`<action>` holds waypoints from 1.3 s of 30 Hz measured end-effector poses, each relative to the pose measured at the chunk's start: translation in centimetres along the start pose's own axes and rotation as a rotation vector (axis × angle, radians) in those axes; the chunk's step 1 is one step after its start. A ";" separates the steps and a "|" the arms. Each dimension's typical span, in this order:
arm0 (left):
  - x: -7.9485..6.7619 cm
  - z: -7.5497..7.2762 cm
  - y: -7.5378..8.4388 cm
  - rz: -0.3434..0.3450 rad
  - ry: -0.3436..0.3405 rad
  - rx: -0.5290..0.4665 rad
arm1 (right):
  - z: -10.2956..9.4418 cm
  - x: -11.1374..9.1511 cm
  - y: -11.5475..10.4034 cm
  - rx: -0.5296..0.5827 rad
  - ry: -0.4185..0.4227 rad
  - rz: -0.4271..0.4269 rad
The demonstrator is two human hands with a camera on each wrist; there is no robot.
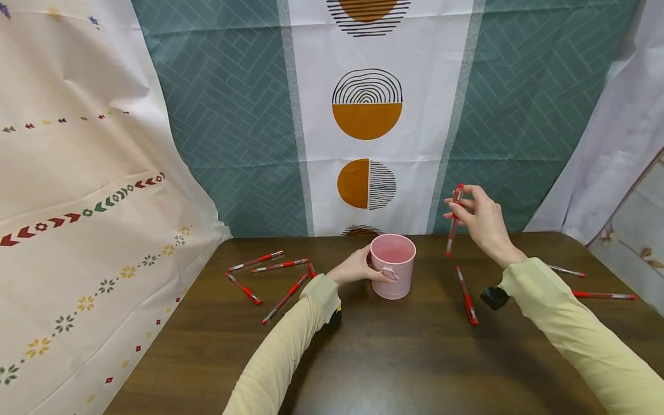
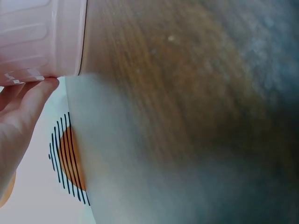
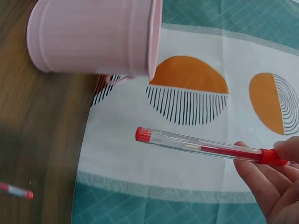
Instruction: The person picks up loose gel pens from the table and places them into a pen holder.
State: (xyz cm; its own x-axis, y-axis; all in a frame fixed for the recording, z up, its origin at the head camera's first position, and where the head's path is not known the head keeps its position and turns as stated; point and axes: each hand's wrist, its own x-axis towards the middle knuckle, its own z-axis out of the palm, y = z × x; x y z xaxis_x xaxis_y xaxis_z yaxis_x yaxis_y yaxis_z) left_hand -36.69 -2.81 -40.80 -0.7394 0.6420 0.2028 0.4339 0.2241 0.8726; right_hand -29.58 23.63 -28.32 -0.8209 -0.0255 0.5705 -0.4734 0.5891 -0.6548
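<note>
A small pink bucket (image 1: 392,283) stands upright on the brown table. My left hand (image 1: 357,268) holds it from its left side, thumb across the front by the small handle loop; the other fingers are mostly hidden behind it. To the right of the bucket, my right hand (image 1: 483,222) pinches a red pen (image 1: 450,237) near its top end. The pen hangs nearly upright above the table, lower tip downward. In the right wrist view, the clear barrel of this pen (image 3: 180,143) shows below the bucket (image 3: 93,37), apart from it.
Several red pens lie on the left, one of them (image 1: 285,298) beside the left sleeve. Another pen (image 1: 467,295) lies below my right hand, and a red pen (image 1: 604,295) is farther right, past the right sleeve. A patterned cloth (image 1: 244,127) hangs behind the table.
</note>
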 end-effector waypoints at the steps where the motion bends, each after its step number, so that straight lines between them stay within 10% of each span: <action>1: 0.0 0.0 0.0 0.000 -0.001 0.002 | 0.1 0.0 -0.1 0.007 0.003 -0.009; 39: 0.1 -0.2 -0.5 0.007 -0.008 0.025 | 6.9 -0.3 -5.1 0.266 -0.064 -0.144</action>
State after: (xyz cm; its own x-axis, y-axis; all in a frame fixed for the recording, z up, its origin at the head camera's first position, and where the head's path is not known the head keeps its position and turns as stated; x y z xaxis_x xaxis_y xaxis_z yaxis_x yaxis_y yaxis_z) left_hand -37.04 -3.02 -41.11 -0.7320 0.6497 0.2051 0.4520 0.2379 0.8597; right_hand -29.09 15.11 -28.60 -0.7535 -0.1489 0.6404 -0.6466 0.3439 -0.6809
